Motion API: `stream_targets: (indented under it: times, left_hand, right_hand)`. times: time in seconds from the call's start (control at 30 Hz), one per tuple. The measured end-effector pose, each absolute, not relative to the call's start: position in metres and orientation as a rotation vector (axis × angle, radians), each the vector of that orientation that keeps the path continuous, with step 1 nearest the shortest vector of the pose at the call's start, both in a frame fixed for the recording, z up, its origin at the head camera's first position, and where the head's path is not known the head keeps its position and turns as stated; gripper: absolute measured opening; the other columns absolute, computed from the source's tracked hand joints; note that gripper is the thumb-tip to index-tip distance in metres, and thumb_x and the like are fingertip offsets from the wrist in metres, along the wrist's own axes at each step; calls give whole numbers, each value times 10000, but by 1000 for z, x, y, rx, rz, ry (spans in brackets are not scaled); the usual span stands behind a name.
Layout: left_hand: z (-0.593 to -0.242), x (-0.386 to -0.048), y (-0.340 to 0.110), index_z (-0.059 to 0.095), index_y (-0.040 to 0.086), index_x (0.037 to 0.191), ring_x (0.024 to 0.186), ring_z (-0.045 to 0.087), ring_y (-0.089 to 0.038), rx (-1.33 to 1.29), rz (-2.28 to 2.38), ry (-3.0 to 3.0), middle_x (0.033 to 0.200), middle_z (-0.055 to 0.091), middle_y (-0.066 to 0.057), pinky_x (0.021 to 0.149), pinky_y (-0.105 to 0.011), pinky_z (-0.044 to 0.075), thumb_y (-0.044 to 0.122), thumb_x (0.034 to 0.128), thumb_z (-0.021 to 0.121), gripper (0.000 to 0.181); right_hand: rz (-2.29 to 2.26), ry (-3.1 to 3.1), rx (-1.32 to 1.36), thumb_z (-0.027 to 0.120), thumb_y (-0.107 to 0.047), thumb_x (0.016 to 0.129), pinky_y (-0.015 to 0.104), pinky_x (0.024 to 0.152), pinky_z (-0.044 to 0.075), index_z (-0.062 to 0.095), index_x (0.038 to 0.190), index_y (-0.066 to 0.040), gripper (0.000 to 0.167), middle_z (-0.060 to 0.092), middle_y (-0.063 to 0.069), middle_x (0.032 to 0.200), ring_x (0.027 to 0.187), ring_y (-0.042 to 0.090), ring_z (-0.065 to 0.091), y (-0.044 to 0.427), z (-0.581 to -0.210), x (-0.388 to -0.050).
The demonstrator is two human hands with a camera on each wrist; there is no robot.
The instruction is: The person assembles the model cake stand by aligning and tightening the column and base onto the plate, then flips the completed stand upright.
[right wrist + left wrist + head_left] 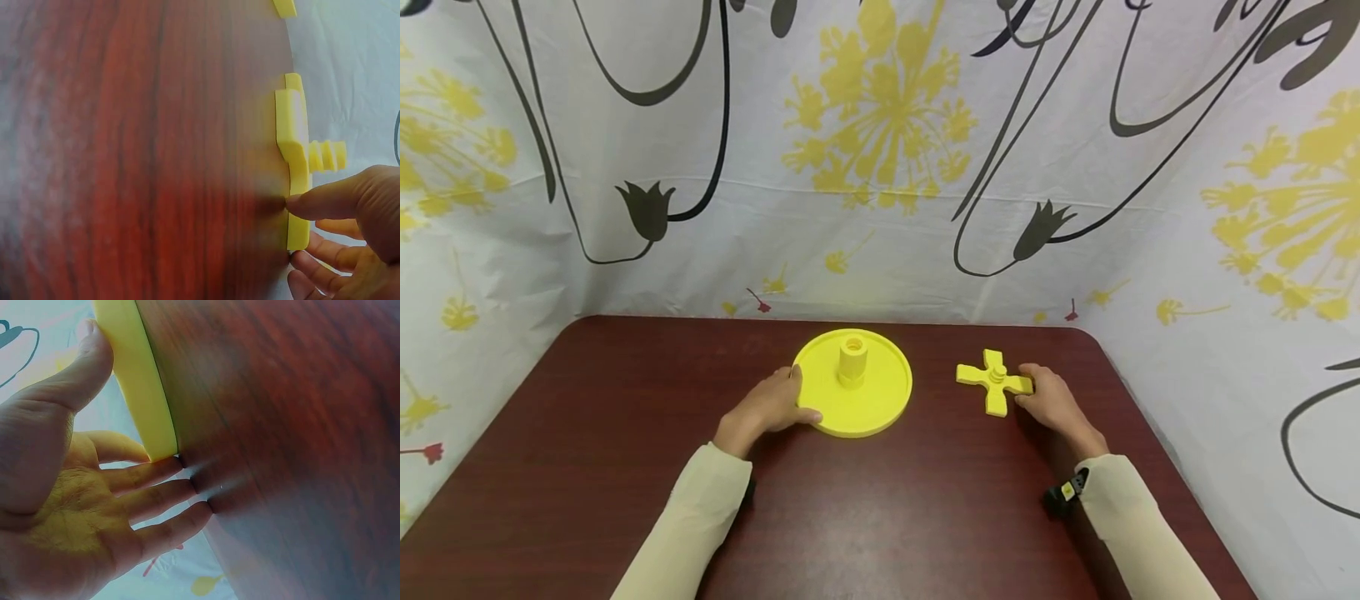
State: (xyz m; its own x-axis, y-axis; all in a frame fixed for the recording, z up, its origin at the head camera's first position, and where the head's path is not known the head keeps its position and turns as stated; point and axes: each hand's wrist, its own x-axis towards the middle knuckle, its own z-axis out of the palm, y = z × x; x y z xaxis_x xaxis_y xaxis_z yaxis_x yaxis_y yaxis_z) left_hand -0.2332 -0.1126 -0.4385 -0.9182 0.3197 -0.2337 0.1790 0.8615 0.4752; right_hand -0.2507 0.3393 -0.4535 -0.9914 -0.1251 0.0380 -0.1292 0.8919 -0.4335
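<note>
A round yellow disc [880, 400] lies on the table, with a raised rim and a hollow upright post [853, 360] at its middle. Against its left edge rests my left hand [772, 402], thumb and index finger touching the rim; in the left wrist view its fingers [165, 515] are spread and fairly straight, tips on the table. To the right lies a yellow cross-shaped piece [995, 381], its short threaded stud [328, 155] pointing up. My right hand [1055, 402] pinches the cross's right arm between thumb and fingers.
Both things are near the far edge of the dark red-brown wooden table [880, 517], which has rounded corners. Behind it and at both sides hangs a white patterned sheet [880, 275]. A black strap device [1063, 493] is on my right wrist.
</note>
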Motion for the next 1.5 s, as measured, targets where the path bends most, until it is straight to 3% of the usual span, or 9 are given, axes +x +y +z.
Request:
stream_targets:
  times: [0.17, 0.33, 0.57, 0.8, 0.93, 1.03, 1.23, 1.5]
  left_hand:
    - [-438, -233, -113, 190, -151, 1507, 1350, 414, -404, 379, 664, 2726, 1509, 348, -311, 1102, -503, 362, 371, 883, 751, 988]
    - [-438, -232, -112, 190, -156, 1505, 1350, 413, -408, 391, 660, 2724, 1507, 346, -316, 1098, -501, 365, 380, 888, 745, 988]
    - [-437, -231, -113, 204, -168, 1495, 1337, 425, -408, 394, 654, 2731, 1496, 356, -320, 1090, -500, 374, 375, 885, 750, 982]
    - [-437, -233, -113, 194, -167, 1498, 1343, 419, -410, 385, 671, 2725, 1500, 353, -318, 1099, -505, 365, 372, 884, 751, 989]
    - [-438, -233, -113, 190, -160, 1502, 1342, 421, -403, 377, 674, 2720, 1503, 353, -311, 1103, -500, 363, 378, 884, 749, 991]
    - [-438, -233, -112, 192, -156, 1504, 1342, 420, -400, 374, 664, 2719, 1505, 352, -308, 1105, -498, 361, 383, 887, 745, 989]
    - [-438, -233, -112, 205, -166, 1496, 1343, 422, -406, 389, 645, 2732, 1497, 358, -319, 1100, -497, 366, 375, 890, 744, 975]
    - [-440, -233, -113, 196, -165, 1497, 1375, 392, -422, 403, 615, 2737, 1513, 334, -330, 1115, -501, 350, 391, 895, 734, 981]
  right_hand:
    - [726, -3051, 216, 707, -42, 859, 501, 811, 504, 612, 1208, 112, 393, 651, 292, 1126, 970, 396, 623, 338, -452, -248]
    - [755, -3053, 249, 708, -91, 869, 377, 718, 434, 655, 1086, 38, 258, 615, 184, 1020, 825, 260, 530, 333, -446, -248]
    - [800, -2948, 292, 706, -126, 899, 384, 744, 439, 638, 1148, -11, 282, 603, 179, 1146, 865, 263, 534, 314, -431, -250]
    - [957, -2857, 280, 710, -154, 910, 318, 637, 423, 610, 1208, -15, 344, 637, 169, 918, 719, 248, 518, 290, -420, -254]
    - [1092, -2809, 303, 697, -134, 925, 381, 762, 536, 581, 1256, 19, 383, 687, 222, 1086, 922, 334, 665, 274, -416, -258]
    - [1220, -2775, 306, 681, -111, 938, 479, 918, 531, 569, 1273, 38, 385, 651, 237, 1239, 1146, 371, 639, 260, -413, -260]
    - [1338, -2735, 276, 673, -118, 946, 500, 976, 495, 514, 1302, 38, 419, 638, 222, 1267, 1203, 362, 602, 229, -405, -262]
    - [1432, -2620, 308, 705, -108, 919, 451, 924, 519, 517, 1154, 3, 321, 690, 200, 1184, 1142, 326, 646, 189, -393, -265]
